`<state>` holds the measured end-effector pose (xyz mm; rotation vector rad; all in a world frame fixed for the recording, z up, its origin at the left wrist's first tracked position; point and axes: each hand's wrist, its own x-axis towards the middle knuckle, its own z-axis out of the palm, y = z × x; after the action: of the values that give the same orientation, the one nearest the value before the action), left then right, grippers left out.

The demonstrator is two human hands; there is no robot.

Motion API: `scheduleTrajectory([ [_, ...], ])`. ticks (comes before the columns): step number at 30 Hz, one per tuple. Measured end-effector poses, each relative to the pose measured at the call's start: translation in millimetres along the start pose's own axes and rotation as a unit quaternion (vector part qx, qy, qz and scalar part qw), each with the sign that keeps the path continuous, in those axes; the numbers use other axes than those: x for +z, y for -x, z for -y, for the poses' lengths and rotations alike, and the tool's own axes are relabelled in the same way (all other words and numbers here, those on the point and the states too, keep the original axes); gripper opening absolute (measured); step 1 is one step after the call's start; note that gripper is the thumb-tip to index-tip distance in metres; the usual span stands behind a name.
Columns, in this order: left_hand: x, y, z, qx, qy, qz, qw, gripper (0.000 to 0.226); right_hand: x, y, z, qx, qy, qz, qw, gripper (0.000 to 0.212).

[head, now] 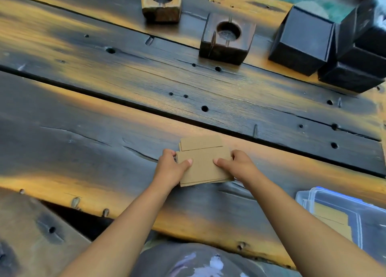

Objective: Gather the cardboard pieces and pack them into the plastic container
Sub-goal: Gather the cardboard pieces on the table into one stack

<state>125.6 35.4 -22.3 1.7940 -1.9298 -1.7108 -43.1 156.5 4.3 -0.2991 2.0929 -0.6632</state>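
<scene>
A dark plank table (83,113) fills the frame. At lower right, a clear plastic container (353,218) holds tan cardboard. At centre, a stack of cardboard pieces (202,164) lies on the table, gripped at its sides by the left hand (170,168) and right hand (238,166), thumbs on top.

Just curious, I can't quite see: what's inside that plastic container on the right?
Through the container's clear wall, tan cardboard pieces show, lying flat. How many there are, and whether anything lies beneath them, is hidden by blur and the frame edge.
</scene>
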Motion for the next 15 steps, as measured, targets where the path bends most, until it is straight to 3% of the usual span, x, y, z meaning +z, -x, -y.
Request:
scheduleTrajectory([
  [7, 35, 43, -41, 0.083, -0.049, 0.040, 0.994, 0.048, -60, 54, -40, -0.014, -0.027, -0.074, 0.997, 0.045],
  [15, 126, 94, -88, 0.136, -0.070, 0.071, 0.986, 0.041, -139, 86, -114, -0.013, -0.119, -0.125, 0.985, 0.047],
])
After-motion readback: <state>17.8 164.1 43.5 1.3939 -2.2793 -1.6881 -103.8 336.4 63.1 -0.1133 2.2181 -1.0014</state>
